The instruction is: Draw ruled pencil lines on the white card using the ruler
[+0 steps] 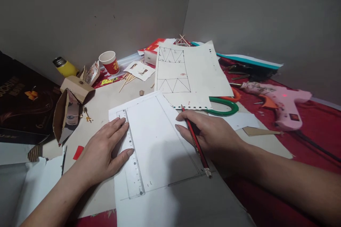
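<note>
A clear plastic ruler [135,170] lies lengthwise on a white sheet of paper [157,127] that bears pencilled lines. My left hand [103,145] rests on the ruler's left side, its fingertips and thumb pressing it flat, fingers stretched out. In my right hand [210,131], over the sheet's right side, is a red and black pencil [197,143]. Its sharpened tip points away from me and its worn end towards me. Beyond the white sheet lies a cream page [198,67] with a drawn rectangle and zigzag triangles.
At right, a pink glue gun [287,104] with a lit red light lies on red cloth [314,142]. Green-handled scissors [226,108] sit partly under paper. A paper cup [108,62], thin wooden sticks [128,79], a yellow bottle [66,67], cardboard pieces [77,87] and a dark box [23,99] stand leftward.
</note>
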`<act>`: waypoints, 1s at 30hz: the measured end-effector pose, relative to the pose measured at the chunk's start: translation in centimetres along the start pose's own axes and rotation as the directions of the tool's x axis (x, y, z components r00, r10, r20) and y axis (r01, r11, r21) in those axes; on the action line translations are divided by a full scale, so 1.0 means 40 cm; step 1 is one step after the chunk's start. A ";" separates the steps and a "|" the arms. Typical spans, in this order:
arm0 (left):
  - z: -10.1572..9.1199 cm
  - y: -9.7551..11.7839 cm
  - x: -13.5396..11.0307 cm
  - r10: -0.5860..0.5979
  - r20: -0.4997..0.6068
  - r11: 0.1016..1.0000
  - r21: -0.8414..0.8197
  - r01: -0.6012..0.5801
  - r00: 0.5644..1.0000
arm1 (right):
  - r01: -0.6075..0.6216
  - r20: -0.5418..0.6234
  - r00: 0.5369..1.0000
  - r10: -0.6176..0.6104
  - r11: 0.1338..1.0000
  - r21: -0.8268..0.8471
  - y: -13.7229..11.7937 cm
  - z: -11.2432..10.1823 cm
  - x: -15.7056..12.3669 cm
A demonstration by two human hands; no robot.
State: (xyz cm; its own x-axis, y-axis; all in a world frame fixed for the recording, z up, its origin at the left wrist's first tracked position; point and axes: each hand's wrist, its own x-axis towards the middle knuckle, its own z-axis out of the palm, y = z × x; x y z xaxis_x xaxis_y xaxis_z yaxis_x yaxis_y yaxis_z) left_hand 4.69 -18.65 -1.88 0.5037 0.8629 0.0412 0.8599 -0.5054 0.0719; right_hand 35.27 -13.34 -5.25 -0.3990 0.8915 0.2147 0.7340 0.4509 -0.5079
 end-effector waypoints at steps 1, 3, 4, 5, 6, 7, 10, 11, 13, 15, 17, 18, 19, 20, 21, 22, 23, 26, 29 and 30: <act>0.001 0.001 0.001 0.000 -0.005 1.000 -0.001 0.000 1.000 | 0.002 -0.003 1.000 -0.002 1.000 -0.001 0.001 0.000 0.000; 0.003 0.002 0.005 0.001 -0.013 1.000 -0.002 -0.001 1.000 | 0.007 -0.007 1.000 -0.007 1.000 -0.002 0.002 0.002 0.000; 0.004 0.003 0.007 0.001 -0.016 1.000 -0.003 -0.001 1.000 | 0.010 -0.011 1.000 -0.010 1.000 -0.002 0.003 0.003 0.000; 0.006 0.003 0.010 0.003 -0.020 1.000 -0.004 -0.003 1.000 | 0.014 -0.012 1.000 -0.014 1.000 0.000 0.004 0.004 0.000; 0.008 0.003 0.012 0.005 -0.023 1.000 -0.006 -0.005 1.000 | 0.018 -0.015 1.000 -0.018 1.000 0.002 0.005 0.005 0.000; 0.010 0.003 0.014 0.006 -0.028 1.000 -0.010 -0.006 1.000 | 0.021 -0.019 1.000 -0.021 1.000 0.006 0.006 0.006 0.000; 0.016 0.001 0.014 0.001 -0.033 1.000 -0.028 -0.002 0.999 | 0.030 -0.032 0.999 -0.029 0.999 0.027 0.006 0.006 -0.001; 0.018 -0.001 0.013 -0.003 -0.029 0.999 -0.034 0.002 1.000 | 0.027 -0.038 0.999 -0.026 0.999 0.044 0.006 0.005 -0.002; 0.021 -0.003 0.011 -0.017 -0.018 0.999 -0.036 0.017 1.000 | 0.001 -0.048 0.999 0.004 0.994 0.107 0.002 0.001 -0.003; 0.022 -0.005 0.011 -0.034 0.003 0.999 -0.013 0.034 0.999 | -0.065 -0.046 0.996 0.076 0.975 0.213 -0.004 -0.005 0.000; 0.023 -0.005 0.012 -0.048 0.029 0.998 0.040 0.047 0.998 | -0.157 -0.015 0.985 0.174 0.921 0.357 -0.010 -0.012 0.007; 0.022 -0.004 0.013 -0.050 0.041 0.997 0.067 0.048 0.998 | -0.201 0.010 0.976 0.217 0.883 0.425 -0.013 -0.017 0.014; 0.022 -0.002 0.014 -0.051 0.048 0.995 0.091 0.046 0.998 | -0.238 0.032 0.967 0.254 0.847 0.475 -0.015 -0.022 0.022; 0.021 0.001 0.015 -0.050 0.051 0.993 0.110 0.044 0.997 | -0.262 0.046 0.960 0.277 0.825 0.500 -0.017 -0.028 0.032; 0.020 0.005 0.015 -0.050 0.048 0.992 0.121 0.044 0.998 | -0.269 0.041 0.957 0.287 0.828 0.492 -0.017 -0.034 0.044; 0.019 0.011 0.016 -0.049 0.041 0.991 0.126 0.044 0.998 | -0.255 0.014 0.960 0.279 0.856 0.450 -0.017 -0.040 0.057; 0.018 0.017 0.016 -0.052 0.034 0.990 0.136 0.047 0.998 | -0.218 -0.018 0.970 0.243 0.900 0.378 -0.015 -0.044 0.072; 0.014 0.043 0.018 -0.073 0.026 0.974 0.218 0.065 0.997 | -0.005 -0.056 0.998 0.009 0.997 0.075 -0.006 -0.051 0.124; 0.009 0.076 0.020 -0.099 0.028 0.934 0.347 0.084 0.995 | 0.210 0.059 0.977 -0.205 0.974 -0.080 0.004 -0.049 0.189; 0.008 0.088 0.019 -0.101 0.025 0.921 0.380 0.084 0.995 | 0.259 0.096 0.963 -0.250 0.962 -0.091 0.005 -0.048 0.213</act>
State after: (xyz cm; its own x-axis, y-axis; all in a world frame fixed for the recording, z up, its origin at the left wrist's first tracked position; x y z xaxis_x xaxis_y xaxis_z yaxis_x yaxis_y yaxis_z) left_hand 8.12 -19.78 -1.92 0.4158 0.9094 0.0088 0.8662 -0.3930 -0.3085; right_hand 33.06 -5.58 -1.92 -0.6208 0.7418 0.2536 0.6527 0.6683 -0.3570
